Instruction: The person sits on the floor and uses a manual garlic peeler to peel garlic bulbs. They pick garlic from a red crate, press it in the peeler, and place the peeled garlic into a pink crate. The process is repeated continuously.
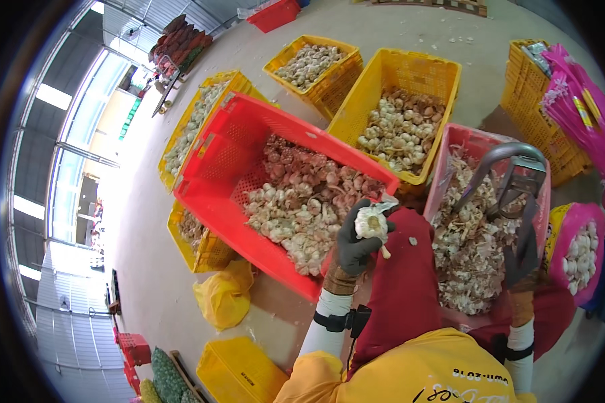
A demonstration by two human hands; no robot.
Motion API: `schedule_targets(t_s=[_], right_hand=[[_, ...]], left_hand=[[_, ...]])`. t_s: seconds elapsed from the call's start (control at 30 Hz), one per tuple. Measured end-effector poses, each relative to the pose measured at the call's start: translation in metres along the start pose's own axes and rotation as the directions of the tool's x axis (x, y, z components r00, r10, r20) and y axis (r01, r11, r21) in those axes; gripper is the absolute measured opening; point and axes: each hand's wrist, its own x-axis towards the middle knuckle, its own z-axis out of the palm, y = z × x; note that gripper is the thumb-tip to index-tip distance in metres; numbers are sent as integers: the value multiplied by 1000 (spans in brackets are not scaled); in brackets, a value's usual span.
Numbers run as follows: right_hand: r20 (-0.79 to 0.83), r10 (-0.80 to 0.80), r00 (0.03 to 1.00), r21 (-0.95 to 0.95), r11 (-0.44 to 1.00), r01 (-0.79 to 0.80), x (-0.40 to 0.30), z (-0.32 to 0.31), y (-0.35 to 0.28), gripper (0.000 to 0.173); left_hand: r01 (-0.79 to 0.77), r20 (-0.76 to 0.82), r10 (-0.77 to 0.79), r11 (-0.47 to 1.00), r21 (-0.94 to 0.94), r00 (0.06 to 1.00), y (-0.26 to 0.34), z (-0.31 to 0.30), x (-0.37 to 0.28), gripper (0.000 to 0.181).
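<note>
My left hand (354, 247), in a dark grey glove, holds a white garlic bulb (370, 224) above my red-clad leg. The bulb's short stem points down, and loose papery skin sits at its top. My right hand (520, 264), gloved too, is over the right side of a pink crate (438, 176) of garlic skins and trimmings (466, 267). Above it rises a grey metal tool (522, 169) with a curved tubular handle. Dark glove or handle reaches up to the tool; the grip is unclear. Left of my knees, a tilted red crate (222, 151) contains garlic bulbs (302, 201).
Yellow crates of garlic (401, 65) stand beyond the red one. At right are stacked yellow crates (544, 131) with pink mesh bags (580, 101), and an open bag of white bulbs (582, 257). A yellow plastic bag (224, 297) lies at left.
</note>
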Motion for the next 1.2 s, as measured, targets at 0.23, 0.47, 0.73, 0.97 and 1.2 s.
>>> schedule_targets(t_s=[0.23,0.47,0.73,0.97,1.2], right_hand=[[23,109,994,164,980,-112,-11,10,68,41],[89,228,970,192,951,-241,-5,11,29,40],[81,92,993,204,973,-106,-21,19,82,26],[46,109,993,148,982,-115,-13,15,59,21],[25,122,992,128,984,-124,-11,19,53,22]], left_hand=[[-70,22,73,990,-126,997,0,72,74,64],[-195,-312,512,715,671,801,4,6,143,27],[415,-782,567,665,621,260,-45,-232,66,17],[810,-762,293,-93,579,578,-55,-223,47,41],[278,-591,205,732,622,780,-31,-197,7,58]])
